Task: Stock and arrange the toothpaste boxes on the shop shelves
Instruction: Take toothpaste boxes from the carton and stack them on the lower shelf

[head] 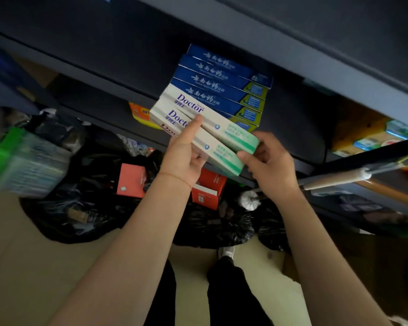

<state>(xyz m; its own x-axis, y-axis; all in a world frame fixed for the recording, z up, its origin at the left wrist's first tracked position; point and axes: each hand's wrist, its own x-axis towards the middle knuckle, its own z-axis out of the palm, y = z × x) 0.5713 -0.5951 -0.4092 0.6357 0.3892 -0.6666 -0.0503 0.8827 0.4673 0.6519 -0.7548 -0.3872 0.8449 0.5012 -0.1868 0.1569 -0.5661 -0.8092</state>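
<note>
Both hands gripped two white "Doctor" toothpaste boxes (199, 128) at the front edge of the dark shelf (292, 128): the left hand (186, 156) held them from below with a finger stretched along the top box, and the right hand (269, 161) pinched their green ends. They lay just beside a row of blue toothpaste boxes (222, 83) on that shelf. Below, black plastic bags (85, 208) and red cartons (205, 187) lay on the floor

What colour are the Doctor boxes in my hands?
White with a green end, the Doctor boxes, clearest in the head view.
</note>
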